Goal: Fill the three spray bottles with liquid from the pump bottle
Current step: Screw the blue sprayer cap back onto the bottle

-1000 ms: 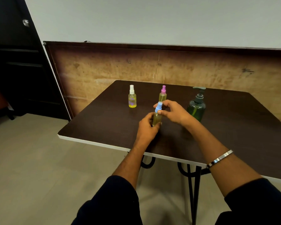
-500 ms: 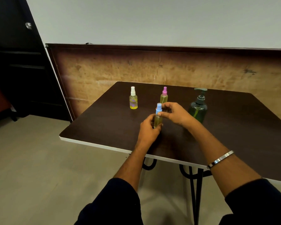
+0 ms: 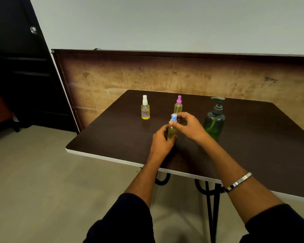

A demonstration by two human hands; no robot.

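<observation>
- The dark table (image 3: 253, 146) with a white front edge stands before you, in front of a brown wall panel (image 3: 112, 79); a black door (image 3: 16, 67) is at the far left.
- Your right hand (image 3: 191, 128) reaches over the table, and its fingers pinch the blue cap of the small bottle at the top; a metal bangle (image 3: 239, 181) sits on that forearm.
- Your left hand (image 3: 162, 142) is closed around the lower body of the same bottle and holds it upright, close above the table; I cannot tell if its base touches the surface.
- The green pump bottle (image 3: 214, 121) stands upright just to the right of your right hand, with the pump head on top and liquid inside.
- The blue-capped spray bottle (image 3: 172, 131) is between your two hands, near the middle of the table, and yellowish liquid shows inside.
- The white-capped spray bottle (image 3: 145, 108) stands alone on the far left part of the table, well apart from your hands, with yellow liquid inside.
- The pink-capped spray bottle (image 3: 178, 106) stands just behind your right hand, also with yellowish liquid.
</observation>
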